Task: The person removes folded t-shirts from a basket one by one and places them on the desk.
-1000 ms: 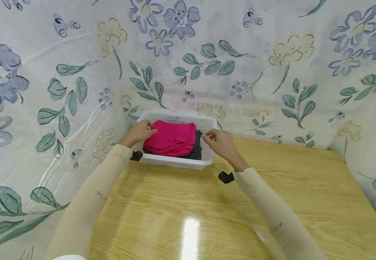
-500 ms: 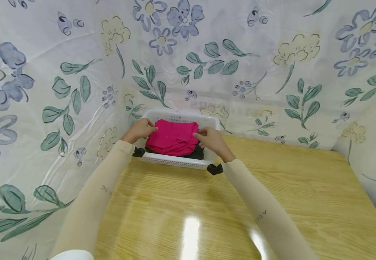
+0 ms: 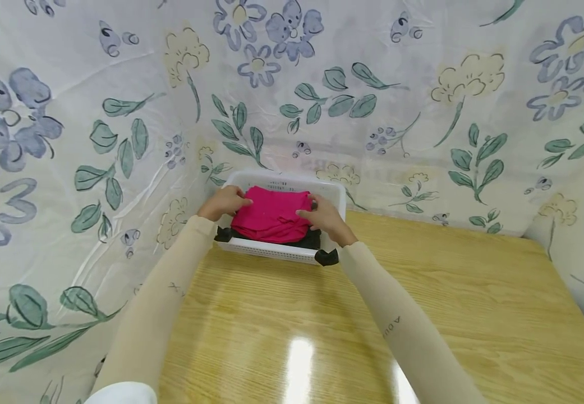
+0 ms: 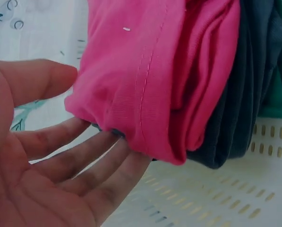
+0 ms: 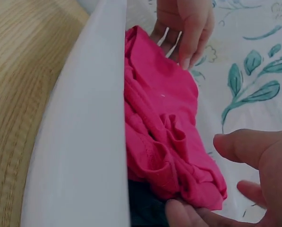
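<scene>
A folded bright pink garment (image 3: 274, 216) with a stitched seam lies on top of dark folded clothes (image 4: 230, 109) inside a white plastic basket (image 3: 271, 250). At its left end is my left hand (image 3: 225, 203): the nearly straight fingers reach under the pink edge, and the thumb (image 4: 51, 80) stays just off the cloth. My right hand (image 3: 325, 216) is at the opposite end. There, in the right wrist view, a fingertip (image 5: 177, 213) touches beneath the pink edge while the thumb (image 5: 235, 145) is spread away from it. A green cloth (image 4: 274, 101) shows behind the dark ones.
The basket stands on a wood-grain table (image 3: 372, 314), near the back left corner. Floral white sheeting (image 3: 281, 112) rises close behind it and along the left. Perforated basket walls (image 4: 211, 194) surround the clothes, and table surface extends to the right.
My right hand has moved left from beside the basket's right rim to the pink garment's right end. The left hand has stayed at the left end. The view has shifted slightly.
</scene>
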The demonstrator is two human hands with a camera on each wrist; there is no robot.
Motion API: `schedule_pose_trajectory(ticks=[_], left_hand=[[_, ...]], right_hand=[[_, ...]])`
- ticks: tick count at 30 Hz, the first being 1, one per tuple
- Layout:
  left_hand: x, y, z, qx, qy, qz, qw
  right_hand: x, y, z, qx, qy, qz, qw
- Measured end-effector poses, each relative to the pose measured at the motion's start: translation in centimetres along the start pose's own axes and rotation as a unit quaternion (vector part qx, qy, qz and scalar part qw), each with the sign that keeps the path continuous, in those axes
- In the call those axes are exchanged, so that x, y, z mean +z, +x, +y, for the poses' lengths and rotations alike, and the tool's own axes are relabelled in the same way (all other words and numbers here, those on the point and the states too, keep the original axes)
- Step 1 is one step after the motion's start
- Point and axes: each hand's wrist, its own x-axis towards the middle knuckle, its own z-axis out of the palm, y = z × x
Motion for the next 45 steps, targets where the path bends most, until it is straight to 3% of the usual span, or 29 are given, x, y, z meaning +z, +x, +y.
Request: schedule_pose_trajectory(ticks=[6,11,17,22,26,29,35,45], left_hand=[[0.1,0.0,0.1,-0.005,-0.002,-0.003,1.0],[-0.2,-0.1,0.5,-0.009,-0.011,-0.041,0.9991],[-0.4,0.1,0.8,-0.018,-0.076,-0.075,0.9941],[-0.1,0.2,0.8,0.004,-0.098,-0.098,0.9904],[0.1,-0.3,0.8,0.026,-0.064,-0.094,0.9932],[0.2,-0.2,0.8,0.023,-0.044,-0.082,0.9954],[0.4,0.1,0.7,0.007,-0.038,-0.063,0.9973],[0.1,-0.4,0.9,0.046,-0.034,-0.042,0.9975]], right_hand=[[0.4,0.8,0.5,-0.018,-0.011,-0.006,0.9998],[0.6,1.3,0.9,-0.015,-0.005,-0.006,0.9999],[1.0,1.6,0.6,-0.007,0.014,-0.01,0.9998],[1.4,1.8,0.1,-0.007,-0.011,-0.016,0.9998],[1.8,1.7,0.3,-0.012,-0.021,-0.019,0.9995],[2.1,1.7,0.4,-0.028,-0.042,-0.013,0.9987],[2.2,1.7,0.5,-0.048,-0.072,-0.001,0.9962],[1.6,1.3,0.7,-0.062,-0.06,0.011,0.9962]])
